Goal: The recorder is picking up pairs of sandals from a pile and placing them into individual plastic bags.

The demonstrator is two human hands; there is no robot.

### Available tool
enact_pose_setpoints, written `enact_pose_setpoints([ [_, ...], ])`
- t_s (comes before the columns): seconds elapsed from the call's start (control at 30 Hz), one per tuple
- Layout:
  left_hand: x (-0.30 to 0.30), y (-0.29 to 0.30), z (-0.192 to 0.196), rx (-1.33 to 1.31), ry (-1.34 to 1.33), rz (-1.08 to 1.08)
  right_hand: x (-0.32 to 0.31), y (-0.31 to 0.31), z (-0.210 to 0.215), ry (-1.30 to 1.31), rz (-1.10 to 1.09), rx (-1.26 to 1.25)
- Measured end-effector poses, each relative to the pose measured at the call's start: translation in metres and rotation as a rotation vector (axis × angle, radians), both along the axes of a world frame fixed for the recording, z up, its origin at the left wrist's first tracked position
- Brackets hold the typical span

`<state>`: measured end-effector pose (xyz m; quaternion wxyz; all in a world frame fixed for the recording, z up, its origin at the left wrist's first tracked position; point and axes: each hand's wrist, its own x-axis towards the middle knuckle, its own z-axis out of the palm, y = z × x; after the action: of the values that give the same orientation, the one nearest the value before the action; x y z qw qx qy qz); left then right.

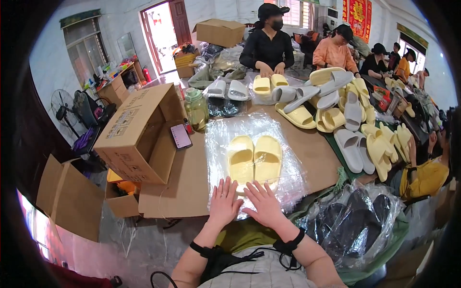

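Two yellow slide sandals (241, 165) lie side by side on a stack of clear plastic bags (218, 144), in front of me on the cardboard-covered table. My left hand (224, 200) rests flat at the near edge of the bags, fingers spread, close to the heel of the left sandal. Likewise spread out, my right hand (262, 203) lies by the heel of the right sandal. Neither hand grips anything. Whether the fingertips touch the sandals I cannot tell.
A cardboard box (139, 134), a phone (181, 136) and a glass jar (196, 109) are on the left. Yellow and grey sandals (353, 110) pile up on the right, above bagged dark sandals (355, 225). Across the table a person (268, 48) handles yellow sandals.
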<state>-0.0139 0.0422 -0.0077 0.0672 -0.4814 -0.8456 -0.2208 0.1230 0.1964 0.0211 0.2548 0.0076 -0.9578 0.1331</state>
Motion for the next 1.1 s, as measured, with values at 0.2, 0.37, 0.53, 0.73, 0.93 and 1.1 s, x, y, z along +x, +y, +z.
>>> enact_pose_setpoints([
  [0.2,-0.001,-0.002,-0.005,-0.041,-0.018,0.049,0.011,0.026,-0.015,-0.067,-0.35,-0.038],
  [0.37,-0.004,-0.003,-0.007,-0.018,-0.004,0.038,0.049,0.074,-0.04,-0.045,-0.493,-0.067],
  [0.53,-0.004,-0.004,-0.007,-0.009,-0.026,0.026,0.045,0.068,-0.014,0.079,-0.545,0.013],
  [0.73,-0.001,-0.002,-0.002,-0.022,-0.027,0.037,-0.001,0.033,0.031,0.206,-0.243,-0.149],
  [0.93,-0.001,-0.001,-0.006,-0.029,-0.018,0.038,-0.025,0.032,-0.015,-0.032,-0.285,-0.007],
  [1.1,-0.002,-0.001,-0.005,-0.011,-0.026,0.043,-0.03,0.037,-0.017,0.048,-0.303,0.002],
])
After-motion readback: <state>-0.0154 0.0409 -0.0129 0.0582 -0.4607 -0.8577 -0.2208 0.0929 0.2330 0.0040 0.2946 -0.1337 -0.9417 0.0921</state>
